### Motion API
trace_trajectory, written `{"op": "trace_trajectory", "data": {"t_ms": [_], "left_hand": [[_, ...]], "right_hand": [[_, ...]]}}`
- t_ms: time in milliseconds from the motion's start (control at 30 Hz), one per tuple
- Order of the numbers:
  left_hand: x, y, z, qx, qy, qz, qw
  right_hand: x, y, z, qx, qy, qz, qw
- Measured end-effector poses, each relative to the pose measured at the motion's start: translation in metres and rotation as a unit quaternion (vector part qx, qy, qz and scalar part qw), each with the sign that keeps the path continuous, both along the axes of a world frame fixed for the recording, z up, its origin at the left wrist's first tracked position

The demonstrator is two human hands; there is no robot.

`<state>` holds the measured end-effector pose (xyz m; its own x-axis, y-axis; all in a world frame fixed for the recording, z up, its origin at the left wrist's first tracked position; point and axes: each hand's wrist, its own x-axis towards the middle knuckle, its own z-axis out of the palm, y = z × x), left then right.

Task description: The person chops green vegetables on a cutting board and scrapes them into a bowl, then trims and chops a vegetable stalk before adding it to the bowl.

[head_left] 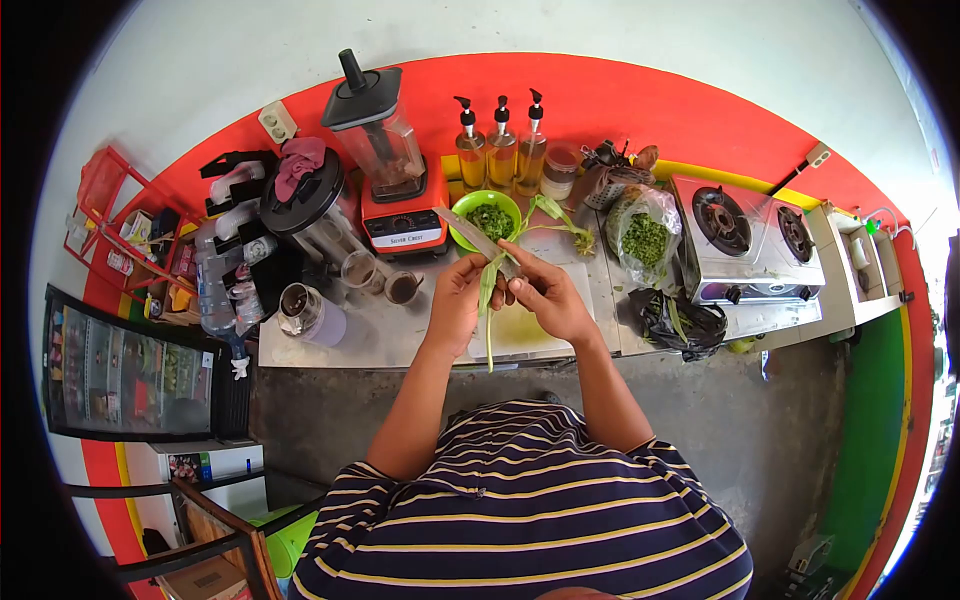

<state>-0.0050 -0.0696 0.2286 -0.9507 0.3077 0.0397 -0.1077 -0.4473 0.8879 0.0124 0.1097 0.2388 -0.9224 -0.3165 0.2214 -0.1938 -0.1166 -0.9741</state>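
Observation:
Both my hands meet above the near edge of the counter, in the middle of the view. My left hand (459, 300) is closed on a pale green stalk (488, 287) whose leafy end hangs down. My right hand (551, 298) is closed round a knife, its blade (468, 232) pointing up and left over the stalk. Just beyond is a green bowl (512, 204) with chopped greens (490, 221). More leafy stalks with a root end (584, 241) lie right of the bowl. A light cutting board (590, 290) with a greenish wet patch is under my hands.
A red blender (404, 205), glasses (360, 270) and a steel cup (299, 304) stand left. Three pump bottles (502, 150) line the wall. To the right are a bag of greens (645, 240), a black bag (680, 325) and a gas stove (755, 240).

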Motion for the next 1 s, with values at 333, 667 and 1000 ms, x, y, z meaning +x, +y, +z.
{"op": "trace_trajectory", "data": {"t_ms": [333, 667, 1000], "left_hand": [[0.000, -0.015, -0.006, -0.032, -0.020, 0.025, 0.999], [0.009, -0.018, -0.020, -0.095, -0.098, 0.142, 0.980], [0.030, -0.055, -0.027, -0.095, -0.101, 0.232, 0.963]], "right_hand": [[-0.017, -0.012, -0.029, -0.007, -0.011, 0.009, 1.000], [-0.028, -0.017, -0.058, -0.008, -0.015, -0.122, 0.992], [-0.041, 0.005, -0.132, -0.136, -0.326, -0.253, 0.901]]}}
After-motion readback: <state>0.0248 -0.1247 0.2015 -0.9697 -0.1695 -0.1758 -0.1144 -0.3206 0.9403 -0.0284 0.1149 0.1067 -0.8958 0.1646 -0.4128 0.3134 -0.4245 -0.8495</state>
